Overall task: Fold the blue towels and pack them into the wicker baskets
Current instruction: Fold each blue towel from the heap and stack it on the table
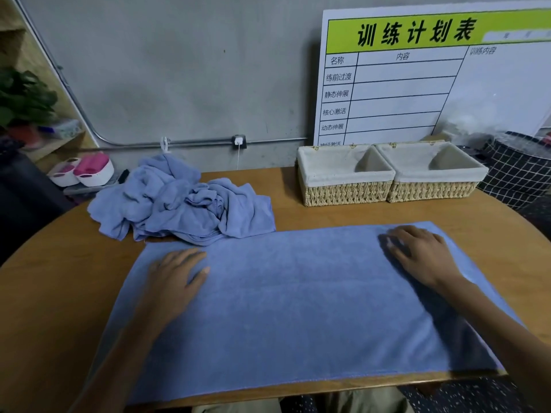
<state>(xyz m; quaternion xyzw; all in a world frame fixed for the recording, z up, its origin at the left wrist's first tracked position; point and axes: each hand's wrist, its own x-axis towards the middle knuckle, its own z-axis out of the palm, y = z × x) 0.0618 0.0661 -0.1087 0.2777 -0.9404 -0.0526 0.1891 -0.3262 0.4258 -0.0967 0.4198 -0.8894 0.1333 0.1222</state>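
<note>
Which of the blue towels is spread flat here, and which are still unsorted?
The flat towel nearest the person lies smoothed out under the left hand and right hand. The crumpled towels sit heaped behind it.

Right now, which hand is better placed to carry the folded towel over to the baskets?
The right hand, probably. It lies flat on the spread towel at its right end, the side where both wicker baskets stand. The left hand rests nearer the crumpled towel pile.

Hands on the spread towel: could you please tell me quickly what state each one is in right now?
Left hand: open, fingers straight, resting flat on the spread blue towel.
Right hand: open, pressing flat on the same towel, holding nothing.
</note>
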